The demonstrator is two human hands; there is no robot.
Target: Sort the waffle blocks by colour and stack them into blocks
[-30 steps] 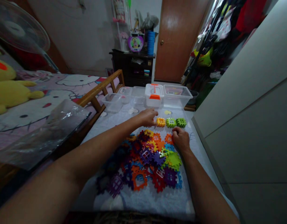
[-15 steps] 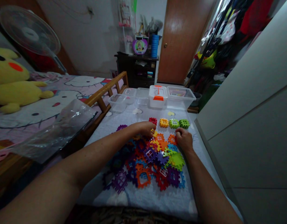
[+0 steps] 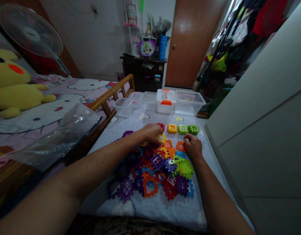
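Observation:
Over the far left part of a heap of colourful toothed plastic building tiles point(image 3: 150, 186) is my left hand point(image 3: 153, 133), its fingers curled down beside a yellow tile point(image 3: 162, 138). Whatever those fingertips grip, if anything, is hidden. My right hand point(image 3: 194, 146) rests on the sheet at the heap's right edge, with fingers folded in next to an orange tile point(image 3: 180, 146); its grasp is hidden too. Beyond the hands, small blocks stand in a row: red point(image 3: 161, 126), partly behind my left hand, yellow-orange point(image 3: 172, 129), light green point(image 3: 182, 129) and darker green point(image 3: 193, 130).
Clear plastic boxes point(image 3: 123, 107) line the far end, among them a lidded one with orange clips point(image 3: 165, 101). A wooden bed rail point(image 3: 108, 94) and a clear plastic bag point(image 3: 59, 140) lie left. A white cabinet point(image 3: 268, 114) borders the right side.
My left hand has shifted slightly and its fingers have turned down toward the heap, uncovering a bit more yellow tile. My right hand stays in place.

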